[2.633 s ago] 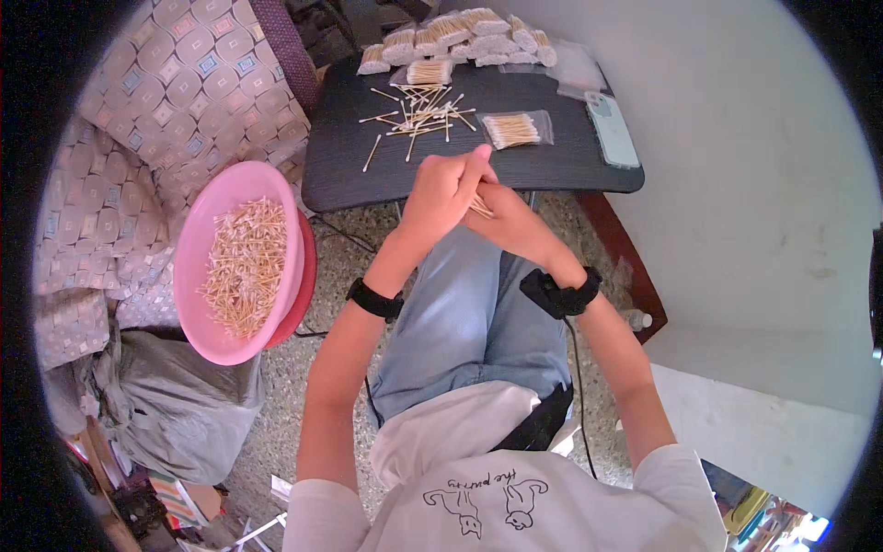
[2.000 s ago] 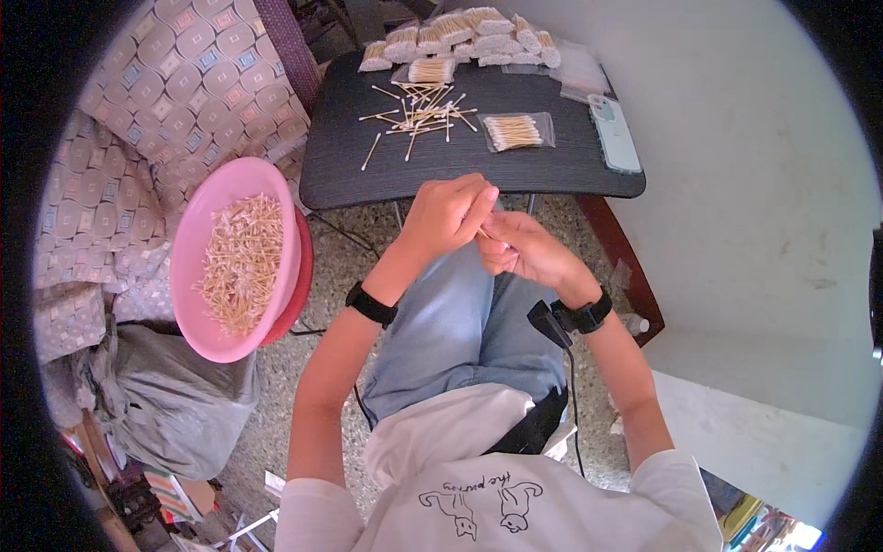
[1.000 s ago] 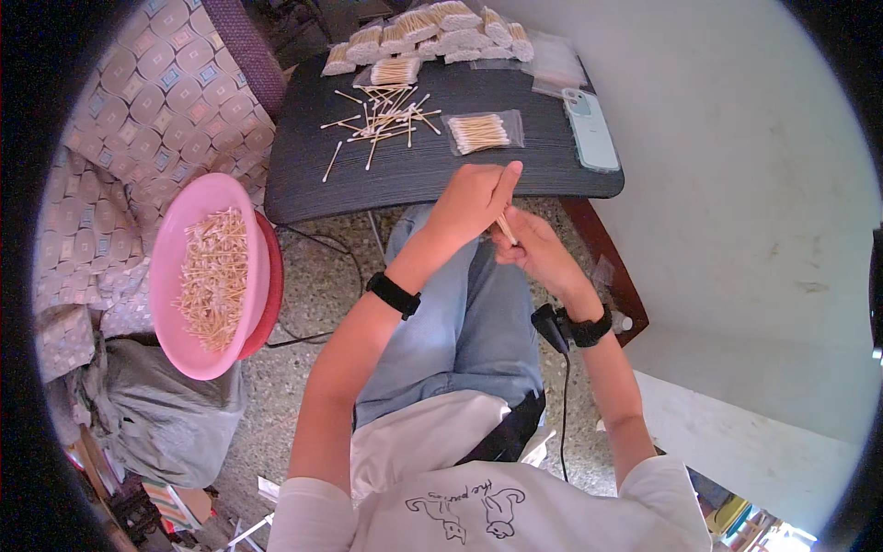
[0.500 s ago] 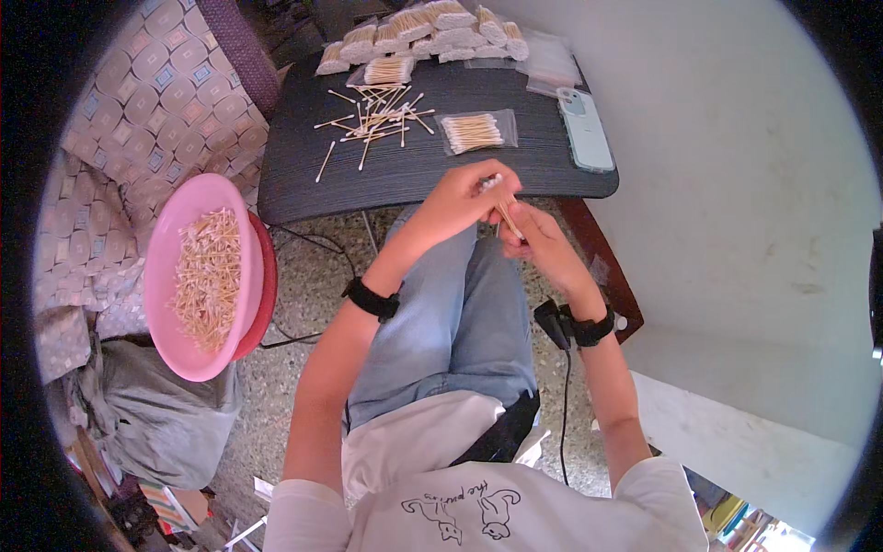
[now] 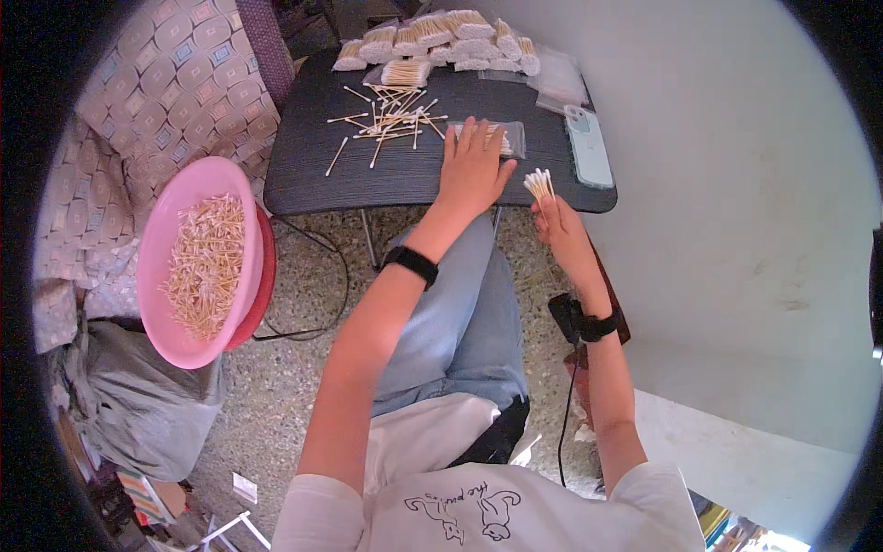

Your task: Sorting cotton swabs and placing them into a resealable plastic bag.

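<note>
The bundle of cotton swabs now stands upright in the right hand, pinched between closed fingers just off the near right edge of the dark table, white tips up. Half a second ago both hands were together above the lap, working the swabs between them; since then they have parted. The left hand has gone forward and now lies flat and open, fingers spread, on a small clear bag of swabs on the tabletop, pressing it down rather than gripping it.

My reading is that the gathering and squaring of 1 bundle is finished, and the bag under the left palm is being steadied or picked out to receive it.

Beyond the bag, loose cotton swabs lie scattered across the middle of the table, with a row of filled packets along the far edge. A phone rests at the right end, beside empty clear bags. On the person's left, a pink basin holds a heap of unsorted swabs.
</note>
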`<action>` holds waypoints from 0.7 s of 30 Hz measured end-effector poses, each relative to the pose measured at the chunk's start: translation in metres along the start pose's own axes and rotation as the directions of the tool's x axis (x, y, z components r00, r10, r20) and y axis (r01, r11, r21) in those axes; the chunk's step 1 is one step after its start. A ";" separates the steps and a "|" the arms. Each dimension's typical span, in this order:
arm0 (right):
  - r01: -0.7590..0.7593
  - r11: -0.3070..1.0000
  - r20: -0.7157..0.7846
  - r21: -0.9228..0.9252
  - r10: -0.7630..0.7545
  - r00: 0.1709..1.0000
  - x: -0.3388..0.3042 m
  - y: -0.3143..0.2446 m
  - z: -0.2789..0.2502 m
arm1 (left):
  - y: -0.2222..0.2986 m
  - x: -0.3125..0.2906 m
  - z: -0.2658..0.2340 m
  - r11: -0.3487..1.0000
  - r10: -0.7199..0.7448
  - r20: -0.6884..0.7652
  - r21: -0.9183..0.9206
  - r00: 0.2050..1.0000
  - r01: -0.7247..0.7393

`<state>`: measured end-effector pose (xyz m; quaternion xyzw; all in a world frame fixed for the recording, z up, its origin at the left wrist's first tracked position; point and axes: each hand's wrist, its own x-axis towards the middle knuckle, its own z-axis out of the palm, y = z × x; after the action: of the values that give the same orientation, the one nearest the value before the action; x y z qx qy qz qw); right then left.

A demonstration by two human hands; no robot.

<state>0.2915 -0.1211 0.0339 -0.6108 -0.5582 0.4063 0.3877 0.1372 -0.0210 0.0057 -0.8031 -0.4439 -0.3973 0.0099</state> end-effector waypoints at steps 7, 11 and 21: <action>-0.008 0.989 -0.005 -0.144 0.008 1.000 -0.003 0.005 -0.025 | -0.003 0.003 -0.007 0.991 -0.009 0.249 0.133 0.969 -0.025; 0.102 0.950 0.012 -0.294 -0.103 0.995 -0.009 -0.008 -0.011 | -0.019 -0.002 -0.020 0.997 0.079 0.331 -0.004 0.940 -0.082; 0.327 0.833 0.035 -0.447 -0.349 0.936 0.024 0.009 0.013 | -0.006 -0.013 -0.038 0.956 0.105 0.131 -0.285 0.986 -0.064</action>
<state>0.2838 -0.0980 0.0197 -0.5844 -0.7258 0.1778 0.3163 0.1053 -0.0404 0.0212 -0.8414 -0.3481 -0.3961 -0.1187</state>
